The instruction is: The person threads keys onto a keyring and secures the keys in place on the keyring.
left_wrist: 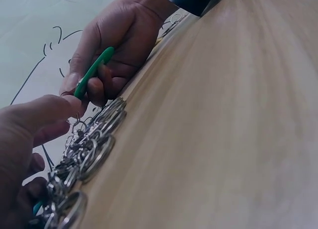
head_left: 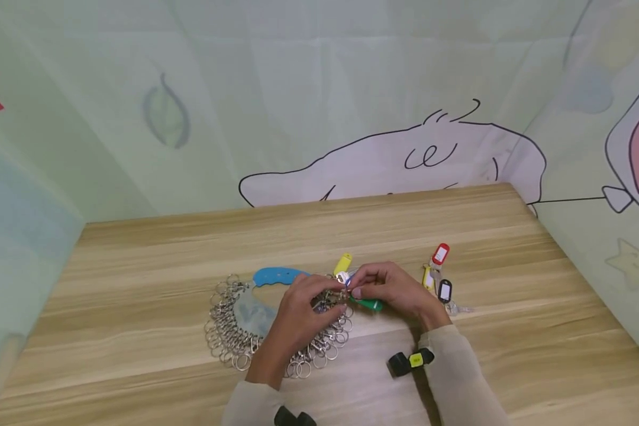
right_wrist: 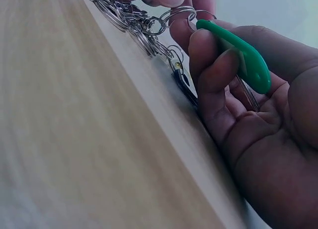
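Note:
My right hand (head_left: 391,288) grips a green key tag (right_wrist: 238,52); a metal key (right_wrist: 249,96) shows behind it against the palm. From the tag's narrow end runs a thin split ring (right_wrist: 204,14). My left hand (head_left: 303,310) reaches in from the left, its fingertips meeting the right fingers at the rings and curled about a metal ring (left_wrist: 78,123). Beneath the left hand spreads a fan of metal rings with clips (head_left: 229,343), attached along a curved, clear-looking holder (head_left: 252,316) with a blue handle (head_left: 279,276). The left palm hides part of the fan.
A yellow key tag (head_left: 343,263) lies just beyond the hands. To the right lie a red key tag (head_left: 441,254), another yellow tag (head_left: 428,278), a black tag (head_left: 445,290) and a key (head_left: 460,309) on the wooden table (head_left: 165,254). A printed cloth (head_left: 298,89) hangs behind.

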The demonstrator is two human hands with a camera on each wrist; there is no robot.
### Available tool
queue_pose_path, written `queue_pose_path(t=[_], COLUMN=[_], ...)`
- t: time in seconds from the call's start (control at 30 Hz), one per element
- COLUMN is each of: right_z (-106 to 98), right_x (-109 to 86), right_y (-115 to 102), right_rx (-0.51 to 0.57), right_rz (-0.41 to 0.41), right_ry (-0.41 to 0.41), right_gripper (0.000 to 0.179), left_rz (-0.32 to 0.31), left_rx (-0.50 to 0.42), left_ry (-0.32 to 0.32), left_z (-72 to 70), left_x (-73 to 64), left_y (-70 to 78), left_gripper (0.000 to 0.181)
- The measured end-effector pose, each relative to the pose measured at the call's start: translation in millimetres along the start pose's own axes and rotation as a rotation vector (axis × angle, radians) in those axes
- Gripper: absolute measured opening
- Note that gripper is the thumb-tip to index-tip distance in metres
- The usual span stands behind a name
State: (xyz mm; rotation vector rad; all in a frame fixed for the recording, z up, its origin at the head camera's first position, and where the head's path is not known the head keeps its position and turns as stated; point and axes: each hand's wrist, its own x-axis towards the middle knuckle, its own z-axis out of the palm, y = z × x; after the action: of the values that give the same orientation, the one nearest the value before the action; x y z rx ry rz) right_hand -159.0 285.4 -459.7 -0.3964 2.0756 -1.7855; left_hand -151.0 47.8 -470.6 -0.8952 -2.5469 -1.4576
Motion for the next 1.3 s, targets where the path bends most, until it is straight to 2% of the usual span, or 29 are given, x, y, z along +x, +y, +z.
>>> queue_pose_path(t=[0.23,0.4,0.8,1.3], right_z=[2.4,2.8,0.3,2.9], right_x=[0.2,0.7,-1.3,0.3], right_y=[1.4,-1.1,-5.3,0.8], right_rx=[-0.015,-0.018,-0.023,-0.021], right_rz=[0.013,0.014,0.018,0.013], right_ry=[0.0,0.014,0.027,0.013], right_gripper=[0.01,0.009,0.01,0.01], left_rz=[0.003,0.018,-0.022,-0.054], left_rx=[-0.006,0.017,0.016,-0.015], left_ry=[0.014,0.004,-0.007,-0.009], left_z=[0.1,0.3,0.3,0.1], left_x=[-1.1,0.9,3.1,-2.2], left_y=[0.1,0.0,5.4,2.3], left_gripper=[0.029,0.03,0.028,0.024])
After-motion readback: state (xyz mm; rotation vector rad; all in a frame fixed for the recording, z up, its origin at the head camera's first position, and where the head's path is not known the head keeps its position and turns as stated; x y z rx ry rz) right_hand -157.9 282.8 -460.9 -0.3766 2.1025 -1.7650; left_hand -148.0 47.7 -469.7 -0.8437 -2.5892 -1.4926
